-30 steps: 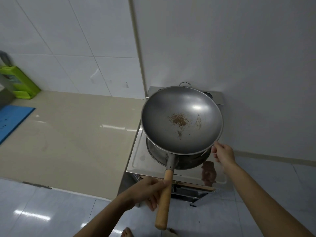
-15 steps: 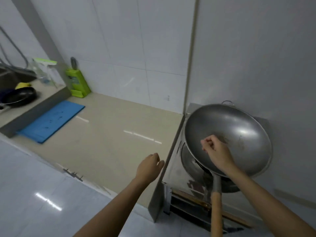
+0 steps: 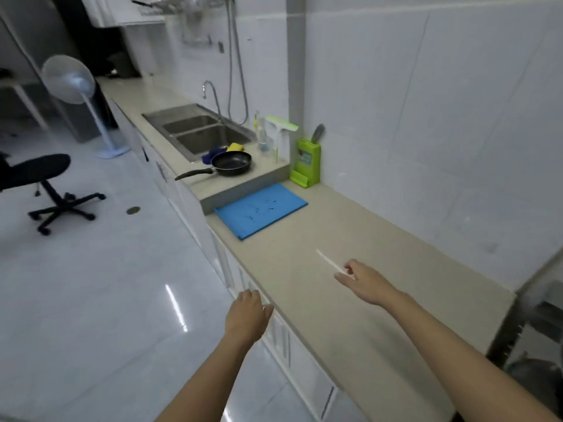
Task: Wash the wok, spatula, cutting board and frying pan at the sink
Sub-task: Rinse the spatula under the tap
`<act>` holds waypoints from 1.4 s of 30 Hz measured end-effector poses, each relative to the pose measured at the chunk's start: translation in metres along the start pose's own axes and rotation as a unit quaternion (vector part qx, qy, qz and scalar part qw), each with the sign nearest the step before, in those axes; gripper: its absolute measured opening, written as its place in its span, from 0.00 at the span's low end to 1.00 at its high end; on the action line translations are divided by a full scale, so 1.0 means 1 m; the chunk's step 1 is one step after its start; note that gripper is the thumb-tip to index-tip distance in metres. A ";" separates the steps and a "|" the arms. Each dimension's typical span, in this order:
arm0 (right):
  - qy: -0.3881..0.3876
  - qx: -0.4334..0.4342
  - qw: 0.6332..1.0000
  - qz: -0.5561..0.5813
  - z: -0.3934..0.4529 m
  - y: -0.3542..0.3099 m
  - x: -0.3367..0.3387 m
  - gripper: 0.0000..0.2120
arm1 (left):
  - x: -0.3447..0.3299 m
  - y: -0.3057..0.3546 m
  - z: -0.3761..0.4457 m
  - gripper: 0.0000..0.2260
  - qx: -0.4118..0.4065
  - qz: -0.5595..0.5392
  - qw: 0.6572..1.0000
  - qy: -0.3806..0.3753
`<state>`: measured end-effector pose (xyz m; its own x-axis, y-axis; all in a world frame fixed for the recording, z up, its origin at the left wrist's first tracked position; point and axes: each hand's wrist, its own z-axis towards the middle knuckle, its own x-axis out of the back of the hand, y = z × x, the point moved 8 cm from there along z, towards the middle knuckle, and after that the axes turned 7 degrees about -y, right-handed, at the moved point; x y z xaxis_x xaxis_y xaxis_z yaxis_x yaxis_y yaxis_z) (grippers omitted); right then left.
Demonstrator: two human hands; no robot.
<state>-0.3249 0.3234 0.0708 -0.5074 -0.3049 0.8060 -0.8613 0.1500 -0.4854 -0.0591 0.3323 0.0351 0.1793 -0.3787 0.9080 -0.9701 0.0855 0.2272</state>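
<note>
A black frying pan (image 3: 232, 162) sits on the raised counter beside the steel double sink (image 3: 210, 133), its handle pointing out over the edge. On the lower counter in front of that step lies a blue cutting board (image 3: 261, 209) with dark specks. My left hand (image 3: 248, 317) hangs at the counter's front edge, fingers loosely curled and holding nothing. Over the counter, my right hand (image 3: 365, 280) reaches forward with relaxed fingers and nothing in it. A blurred grey shape at the far right edge may be the wok (image 3: 536, 373). No spatula is visible.
A green knife block (image 3: 305, 162), a squeegee (image 3: 281, 124) and a bottle (image 3: 262, 138) stand by the wall near the sink. A yellow sponge (image 3: 236, 146) and blue cloth (image 3: 213, 153) lie at the sink's rim. A fan (image 3: 71, 82) and office chair (image 3: 45, 178) stand on the floor.
My view has swung left from the stove to the counter and sink. My left hand let go of the wok handle, my right hand left the wok, and both now hang free.
</note>
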 end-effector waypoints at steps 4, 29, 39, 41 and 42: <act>-0.015 0.050 0.998 -0.036 0.060 -0.085 -0.017 0.29 | 0.042 -0.095 0.012 0.20 0.065 0.016 0.997 0.035; -0.092 0.023 0.995 -0.006 0.416 -0.171 -0.008 0.27 | 0.146 -0.247 0.299 0.19 0.117 -0.061 0.991 -0.008; -0.099 -0.058 0.993 0.014 0.487 -0.163 -0.016 0.26 | 0.148 -0.259 0.423 0.18 0.049 -0.091 0.993 -0.058; -0.093 -0.076 0.993 0.013 0.494 -0.166 -0.017 0.25 | 0.150 -0.267 0.443 0.18 0.033 -0.085 0.993 -0.070; -0.089 -0.084 0.992 0.013 0.498 -0.168 -0.017 0.25 | 0.152 -0.271 0.451 0.18 0.026 -0.078 0.994 -0.076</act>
<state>-0.1584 -0.1654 -0.0301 -0.5301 -0.4578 0.7137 -0.8476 0.3109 -0.4301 0.1576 -0.1636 -0.0474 0.3046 -0.5194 0.7984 -0.9404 -0.0311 0.3385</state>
